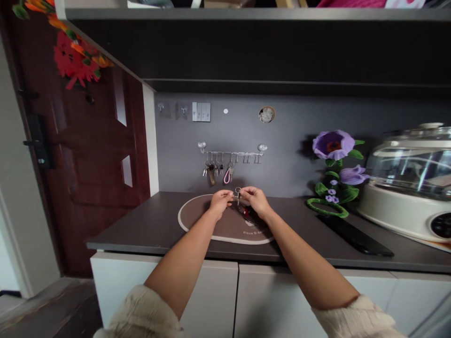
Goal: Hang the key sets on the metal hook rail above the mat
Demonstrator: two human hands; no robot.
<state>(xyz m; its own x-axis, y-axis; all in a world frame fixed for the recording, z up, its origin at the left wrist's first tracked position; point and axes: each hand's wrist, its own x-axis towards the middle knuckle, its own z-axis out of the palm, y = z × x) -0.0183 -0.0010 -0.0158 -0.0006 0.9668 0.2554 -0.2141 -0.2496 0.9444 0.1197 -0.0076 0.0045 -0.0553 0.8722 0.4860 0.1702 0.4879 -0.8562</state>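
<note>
Over the mat, my right hand pinches a metal key ring between thumb and fingers. A small metal piece hangs from the ring, and below it is a dark and red item partly covered by the right hand. Just left of the ring, my left hand is closed in a pinch, its fingertips close to the ring. What those fingers hold is too small to make out. Behind both hands, a wall rack carries several keys and a pink strap loop on its hooks.
A brown oval mat with a pale edge lies on the dark counter. To the right are purple knitted flowers, a black phone-like slab and a cream appliance with a clear lid. A shelf overhangs everything; a red-brown door stands left.
</note>
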